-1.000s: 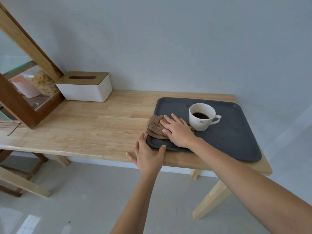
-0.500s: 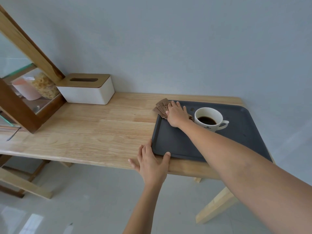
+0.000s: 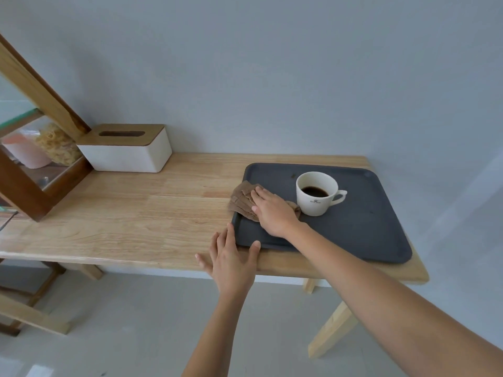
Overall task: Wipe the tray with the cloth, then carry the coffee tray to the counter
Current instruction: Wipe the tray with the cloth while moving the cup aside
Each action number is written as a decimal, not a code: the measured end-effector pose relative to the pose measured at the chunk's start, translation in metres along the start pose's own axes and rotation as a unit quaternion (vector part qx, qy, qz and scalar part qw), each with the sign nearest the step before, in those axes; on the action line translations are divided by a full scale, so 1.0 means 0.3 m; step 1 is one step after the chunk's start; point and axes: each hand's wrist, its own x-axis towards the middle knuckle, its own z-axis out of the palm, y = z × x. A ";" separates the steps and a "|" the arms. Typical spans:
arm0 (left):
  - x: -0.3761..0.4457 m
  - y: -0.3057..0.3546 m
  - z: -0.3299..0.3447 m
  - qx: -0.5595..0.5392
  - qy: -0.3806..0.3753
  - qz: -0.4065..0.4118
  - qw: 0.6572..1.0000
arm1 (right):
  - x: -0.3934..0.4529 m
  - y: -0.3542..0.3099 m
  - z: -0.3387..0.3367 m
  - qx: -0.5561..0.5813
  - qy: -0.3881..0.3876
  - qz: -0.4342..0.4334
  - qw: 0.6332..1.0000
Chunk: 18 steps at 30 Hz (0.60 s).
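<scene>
The left hand (image 3: 231,257) lies flat on the near edge of the desk (image 3: 136,224), fingers (image 3: 226,238) spread apart and clamped on nothing. Its thumb and forefinger touch the near-left corner of the tray (image 3: 353,229), apparently to steady it.

Just beyond, the right hand (image 3: 272,210) presses palm-down on the cloth (image 3: 242,200), fingers extended and close together, flat on the fabric rather than gripping it. The cloth is a crumpled brown piece on the left part of the tray, with its outer edge overhanging the tray's left rim onto the desk. Part of the cloth is covered by the hand.

The tray is dark, with rounded corners, and lies on the right end of the desk. The cup (image 3: 317,193), white and holding dark coffee, stands upright on the tray just to the right of the right hand.

Judged status: the wiping step is under way. The carry step is not started; the tray rests fully on the desk.

A small dark speck (image 3: 293,175) shows on the tray behind the cup; its nature cannot be determined. The logo on the cup is too small to read. The counter is not in view. At the far left, a tissue box (image 3: 128,148) stands against the wall beside a wooden frame (image 3: 40,96), which is cut off by the picture edge.
</scene>
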 end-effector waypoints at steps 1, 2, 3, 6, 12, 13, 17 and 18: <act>-0.002 -0.001 0.000 0.006 0.003 0.005 1.000 | -0.037 0.000 -0.005 0.006 -0.004 -0.012 1.000; -0.005 -0.003 -0.001 0.013 0.005 0.009 1.000 | -0.072 0.004 -0.009 0.014 -0.008 -0.022 1.000; -0.007 -0.004 -0.002 0.021 0.007 0.012 1.000 | -0.106 0.013 -0.011 0.024 -0.011 -0.032 0.999; -0.011 -0.008 -0.005 0.047 0.009 0.020 0.999 | -0.193 0.061 -0.020 0.058 -0.021 -0.053 0.997; -0.006 -0.007 -0.011 0.085 -0.007 0.024 0.996 | -0.336 0.188 -0.067 0.104 -0.020 -0.079 0.991; -0.006 -0.007 -0.013 0.088 -0.011 0.024 0.996 | -0.356 0.212 -0.073 0.103 -0.020 -0.077 0.992; -0.007 -0.002 -0.016 0.096 -0.019 0.022 0.995 | -0.430 0.306 -0.105 0.104 -0.017 -0.053 0.993; -0.007 -0.001 -0.016 0.096 -0.020 0.022 0.995 | -0.448 0.328 -0.112 0.103 -0.017 -0.050 0.993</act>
